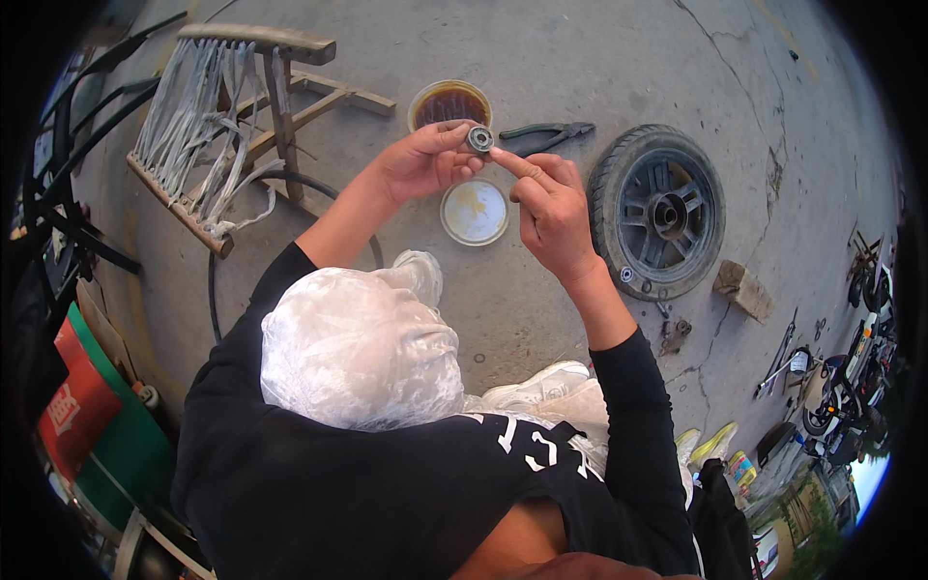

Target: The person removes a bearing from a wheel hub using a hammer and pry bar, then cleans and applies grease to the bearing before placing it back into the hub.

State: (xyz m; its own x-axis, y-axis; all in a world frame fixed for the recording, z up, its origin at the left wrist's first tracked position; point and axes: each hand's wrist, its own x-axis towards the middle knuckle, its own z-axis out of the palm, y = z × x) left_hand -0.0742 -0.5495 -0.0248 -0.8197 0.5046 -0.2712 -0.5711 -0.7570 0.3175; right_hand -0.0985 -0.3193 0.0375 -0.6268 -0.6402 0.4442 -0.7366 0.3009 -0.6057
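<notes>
Between the thumb and fingers of my left hand (pixel 422 162) is a small round metal ball bearing (pixel 480 140), its face turned up. My right hand (pixel 553 208) reaches its stretched index finger to the bearing's edge, the other fingers curled with nothing visible in them. Just beyond my left hand stands a tub of dark brown grease (pixel 450 101), partly covered by that hand. A round whitish lid (pixel 475 214) with yellowish smears lies below the hands. Black-handled pliers (pixel 541 135) rest on the ground past my right hand.
Right of my hands lies a wheel with a tyre (pixel 660 211), a small ring-shaped part (pixel 626 275) on it. Beside it is a wooden block (pixel 743 291). A wooden stool with frayed strips (pixel 275 106) tips at the left, near a black hose (pixel 215 290). Motorbikes (pixel 839 387) stand far right.
</notes>
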